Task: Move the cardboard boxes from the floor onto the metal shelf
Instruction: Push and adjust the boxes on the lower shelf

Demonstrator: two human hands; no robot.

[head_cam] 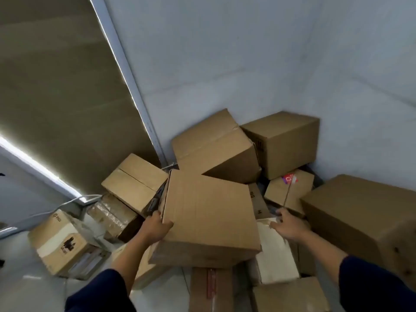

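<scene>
A large plain cardboard box (209, 219) lies tilted on top of a pile of boxes in the room's corner. My left hand (156, 228) grips its near left corner, thumb on the top face. My right hand (289, 225) hovers just right of the box with fingers spread, over a pale box (275, 260), touching nothing that I can make out. Several more cardboard boxes surround it, among them one behind it (216, 147) and one in the corner (286, 143). No metal shelf is in view.
A big box (369, 224) stands at the right edge. Smaller boxes (60, 242) and taped parcels (112, 215) lie at the left beside a white cable (74, 200). A roller blind (56, 97) covers the window on the left. Pale walls close in the corner.
</scene>
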